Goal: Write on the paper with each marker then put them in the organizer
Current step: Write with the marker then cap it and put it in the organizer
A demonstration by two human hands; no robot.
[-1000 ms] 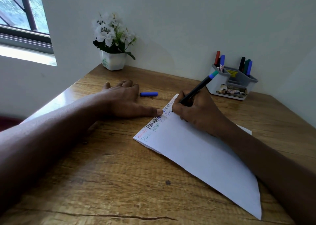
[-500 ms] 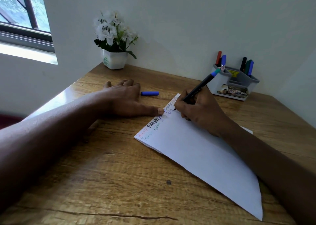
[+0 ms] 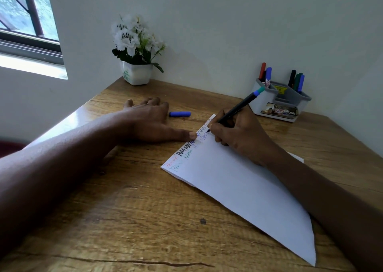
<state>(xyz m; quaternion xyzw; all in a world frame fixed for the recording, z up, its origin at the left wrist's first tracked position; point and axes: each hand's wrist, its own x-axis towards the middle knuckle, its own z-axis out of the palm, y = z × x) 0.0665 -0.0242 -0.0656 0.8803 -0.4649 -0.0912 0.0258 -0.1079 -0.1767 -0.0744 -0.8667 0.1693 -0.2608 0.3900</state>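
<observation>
A white sheet of paper (image 3: 238,180) lies on the wooden table (image 3: 128,215), with coloured words along its far left edge. My right hand (image 3: 238,135) grips a thin black marker (image 3: 238,108) with a blue-green end, its tip touching the paper near the far corner. My left hand (image 3: 149,122) lies flat on the table, and its thumb presses the paper's edge. A blue marker cap (image 3: 179,114) lies on the table just beyond my left hand. The grey and white organizer (image 3: 279,104) stands at the back right and holds several markers.
A white pot of white flowers (image 3: 136,52) stands in the far corner against the wall. A window (image 3: 27,23) is at the upper left. The table's left edge runs under my left forearm.
The marker tip has shifted slightly along the paper's far edge as my right hand writes. My left hand stays in place, and the view has drifted a little.
</observation>
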